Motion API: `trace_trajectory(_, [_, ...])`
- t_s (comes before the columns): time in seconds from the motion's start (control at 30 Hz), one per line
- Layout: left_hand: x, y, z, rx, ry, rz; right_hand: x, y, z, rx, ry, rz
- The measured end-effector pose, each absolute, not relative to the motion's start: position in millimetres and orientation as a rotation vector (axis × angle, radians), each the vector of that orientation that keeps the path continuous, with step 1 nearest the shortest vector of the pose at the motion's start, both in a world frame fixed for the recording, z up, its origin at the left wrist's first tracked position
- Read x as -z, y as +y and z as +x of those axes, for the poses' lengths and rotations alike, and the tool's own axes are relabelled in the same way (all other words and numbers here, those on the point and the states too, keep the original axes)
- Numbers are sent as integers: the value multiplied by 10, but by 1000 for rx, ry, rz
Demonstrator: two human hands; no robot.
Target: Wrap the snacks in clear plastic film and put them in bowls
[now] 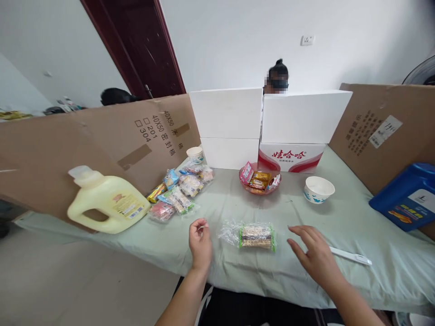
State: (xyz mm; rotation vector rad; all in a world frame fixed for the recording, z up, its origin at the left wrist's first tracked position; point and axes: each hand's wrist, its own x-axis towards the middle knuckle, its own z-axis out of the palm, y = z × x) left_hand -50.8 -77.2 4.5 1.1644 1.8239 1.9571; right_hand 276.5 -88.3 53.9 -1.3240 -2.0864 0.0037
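Left hand (200,244) sits with fingers curled in, though whether it is fully closed I can't tell; right hand (315,259) is open, fingers spread, gripping nothing! Between them, just beside each and touching neither, lies the snack package (257,237), green-edged, with crinkled clear film (232,232) bunched at its left end.

All this from the head view, so over to the containers: a reddish glass bowl (261,192) carries wrapped snacks (258,180) in pink, gold and red. Right of it stands a paper bowl (319,190), white inside showing; back left, a paper cup (195,155) behind a pile of packets (185,185). Pale yellow jug (125,199) on the left flank, blue jug (408,199) leaning far right!

Green cloth (231,199) gives room between package and glass bowl, and the near edge hangs just below the hands. A slim white stick (351,255) pokes out beside the right hand. Cardboard panels (84,149) wall the sides, white boxes (227,113) the back.

And the lettering: red 娃哈哈 on the lower right box (291,157), 饮用纯净水 beneath; "40X50", "201" and "304" on the left cardboard. Yellow jug's label? Too small to read.
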Motion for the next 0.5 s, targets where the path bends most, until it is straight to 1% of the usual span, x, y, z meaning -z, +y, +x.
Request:
trace_trajectory(0.07, [-171, -825, -472, -1834, 1844, 1627, -552, -781, 2523, 17, -2136, -1332])
trace_trajectory(0.17, [-321, -844, -277, -1289, 1685, 2359, -505, -606, 2316, 59, -2195, -1412])
trace_trajectory(0.23, [-390, -884, -179, -1039, 1584, 2596, -478, -593, 2339, -9, -2249, -1350])
trace_trajectory(0.37, [-478, -1214, -255, -843, 1317, 2684, -478, -1006, 2743, -294, -2376, -1082])
trace_trajectory(0.5, [-569, -1587, -410, -399, 915, 2512, -572, -1524, 3160, -707, -2510, -1138])
